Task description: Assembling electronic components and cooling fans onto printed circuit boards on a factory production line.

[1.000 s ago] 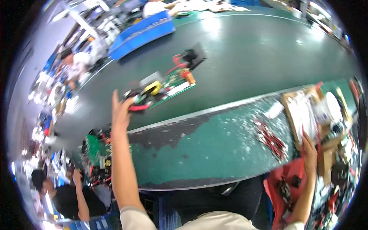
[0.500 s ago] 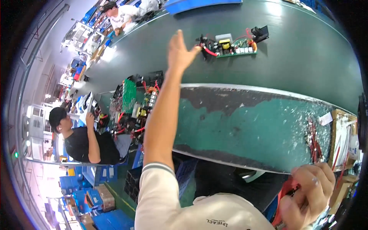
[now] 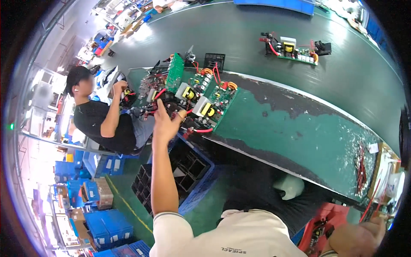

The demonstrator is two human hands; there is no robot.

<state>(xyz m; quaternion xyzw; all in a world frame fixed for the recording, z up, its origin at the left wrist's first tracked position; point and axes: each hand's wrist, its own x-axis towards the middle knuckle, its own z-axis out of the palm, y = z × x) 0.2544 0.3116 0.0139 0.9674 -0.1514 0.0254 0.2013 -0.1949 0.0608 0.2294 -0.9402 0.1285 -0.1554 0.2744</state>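
The desk (image 3: 278,132), green and worn dark in patches, carries circuit boards (image 3: 224,105) clustered at its left end. The left hand (image 3: 166,124) is beside them, thumb and fingers spread (contact is unclear); the right hand (image 3: 359,237), blurred at lower right, is too smeared to read. Beyond lies a glossy dark-green surface (image 3: 231,38) with one more board (image 3: 295,54). Leftward, a person in black (image 3: 96,124) sits above blue boxes (image 3: 109,229).

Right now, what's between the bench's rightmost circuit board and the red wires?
Head view: only worn, flecked green benchtop separates the board from the wires.
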